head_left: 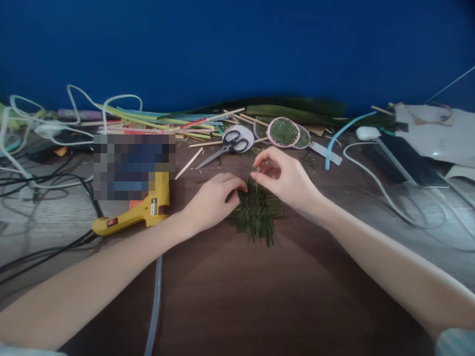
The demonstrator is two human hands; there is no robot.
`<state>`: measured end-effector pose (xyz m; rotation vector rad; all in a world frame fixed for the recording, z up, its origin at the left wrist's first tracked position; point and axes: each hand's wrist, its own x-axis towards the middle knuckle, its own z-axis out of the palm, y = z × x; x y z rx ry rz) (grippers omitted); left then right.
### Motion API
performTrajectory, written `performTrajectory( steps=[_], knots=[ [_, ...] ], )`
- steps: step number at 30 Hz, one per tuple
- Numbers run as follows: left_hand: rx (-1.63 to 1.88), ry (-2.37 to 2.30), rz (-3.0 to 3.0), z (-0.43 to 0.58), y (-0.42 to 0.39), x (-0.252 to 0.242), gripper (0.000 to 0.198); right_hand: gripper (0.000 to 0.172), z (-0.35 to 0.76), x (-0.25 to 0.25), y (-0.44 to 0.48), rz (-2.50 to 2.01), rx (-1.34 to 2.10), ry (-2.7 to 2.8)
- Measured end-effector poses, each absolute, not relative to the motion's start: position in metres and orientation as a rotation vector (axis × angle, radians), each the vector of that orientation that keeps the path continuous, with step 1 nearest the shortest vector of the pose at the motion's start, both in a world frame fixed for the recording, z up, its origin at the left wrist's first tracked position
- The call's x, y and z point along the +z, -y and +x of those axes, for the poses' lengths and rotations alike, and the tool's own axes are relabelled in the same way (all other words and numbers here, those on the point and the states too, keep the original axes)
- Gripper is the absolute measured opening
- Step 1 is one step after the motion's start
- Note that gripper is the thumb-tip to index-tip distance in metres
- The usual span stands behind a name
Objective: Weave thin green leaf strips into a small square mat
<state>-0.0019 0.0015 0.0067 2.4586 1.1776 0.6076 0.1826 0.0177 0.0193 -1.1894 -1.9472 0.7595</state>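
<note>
A small woven mat of dark green leaf strips (256,212) lies on the brown table, its loose strip ends fanned toward me and to the right. My left hand (215,200) rests at its left edge, thumb and forefinger closed on it. Above the mat's far side is my right hand (285,173), with thumb and forefinger pinched around a thin leaf strip (256,184) that rises from the weave. Just beyond my hands, black-handled scissors (226,147) lie partly on a white disc (245,136).
A yellow glue gun (148,210) with black cables lies left, beside a pixelated patch. Pink-rimmed round leaf pieces (284,132), wooden sticks (189,163) and coloured strips (178,121) line the back. On the right are a blue strip (341,131), a white cable (378,183) and a phone (411,160).
</note>
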Motion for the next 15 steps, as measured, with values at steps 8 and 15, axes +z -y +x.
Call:
performTrajectory(
  steps=[8, 15],
  knots=[
    [0.615, -1.328, 2.467, 0.0008, -0.0003, 0.0019, 0.014, 0.024, 0.1880, 0.0149, -0.0230, -1.326, 0.705, 1.950],
    [0.646, -1.235, 2.639, -0.0007, 0.0013, 0.0009, 0.004, 0.006, 0.1887, 0.0142, -0.0239, -1.191, 0.663, 2.230]
  ],
)
